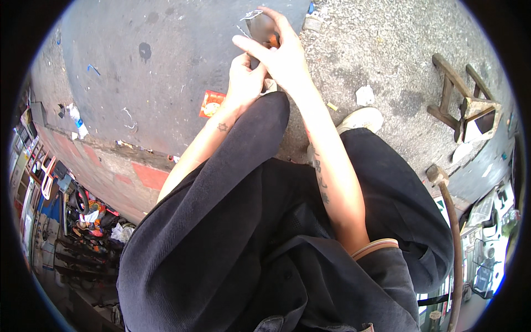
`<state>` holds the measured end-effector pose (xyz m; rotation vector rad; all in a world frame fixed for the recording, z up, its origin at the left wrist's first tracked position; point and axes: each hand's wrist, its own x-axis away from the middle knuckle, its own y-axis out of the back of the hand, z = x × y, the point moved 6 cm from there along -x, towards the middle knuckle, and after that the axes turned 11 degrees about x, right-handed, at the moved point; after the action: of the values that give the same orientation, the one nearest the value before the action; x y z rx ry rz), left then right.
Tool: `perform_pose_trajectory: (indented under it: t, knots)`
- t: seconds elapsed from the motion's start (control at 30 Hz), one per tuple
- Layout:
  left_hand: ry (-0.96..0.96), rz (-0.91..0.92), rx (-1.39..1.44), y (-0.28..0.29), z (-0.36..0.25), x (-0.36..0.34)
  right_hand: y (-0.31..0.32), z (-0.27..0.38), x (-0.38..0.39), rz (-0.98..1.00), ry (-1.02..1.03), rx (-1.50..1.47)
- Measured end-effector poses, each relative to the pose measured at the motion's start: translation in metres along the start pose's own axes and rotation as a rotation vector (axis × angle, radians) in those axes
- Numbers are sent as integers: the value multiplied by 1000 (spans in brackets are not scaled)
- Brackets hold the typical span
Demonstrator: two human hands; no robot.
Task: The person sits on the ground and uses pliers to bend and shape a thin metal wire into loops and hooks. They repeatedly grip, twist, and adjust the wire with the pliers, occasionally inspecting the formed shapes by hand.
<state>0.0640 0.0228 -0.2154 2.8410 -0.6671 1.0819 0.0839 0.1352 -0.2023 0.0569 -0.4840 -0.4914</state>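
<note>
At the top of the head view, both my hands meet at a dark, shiny object [259,27] with a small orange part and thin, wire-like strands at its far edge; its exact kind is unclear. My left hand [246,80] is closed around its near, lower end. Over its right side lies my right hand [287,55], with the forefinger stretched along the far edge and the thumb crossing in front. The remaining right fingers are mostly hidden. Just left of my left wrist, a red packet [211,103] lies on the dark ground sheet [155,72].
An overturned wooden stool [449,94] lies at far right. Below it, a long wooden-handled hammer [454,238] stands beside my right leg. My shoe [362,119] rests near crumpled white paper [365,95]. Cluttered goods [91,216] and a plastic bottle [77,119] are on the left.
</note>
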Motion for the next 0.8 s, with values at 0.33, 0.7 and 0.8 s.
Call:
perform_pose_trajectory:
  t: [0.33, 0.7, 0.8]
  knots:
    - [-19, -18, 7, 8, 5, 5, -23, 15, -4, -117, -93, -352]
    - [-87, -5, 8, 8, 2, 8, -27, 3, 3, -134, -183, -477]
    - [-98, 5, -7, 7, 1, 8, -30, 1, 3, -132, -179, -525]
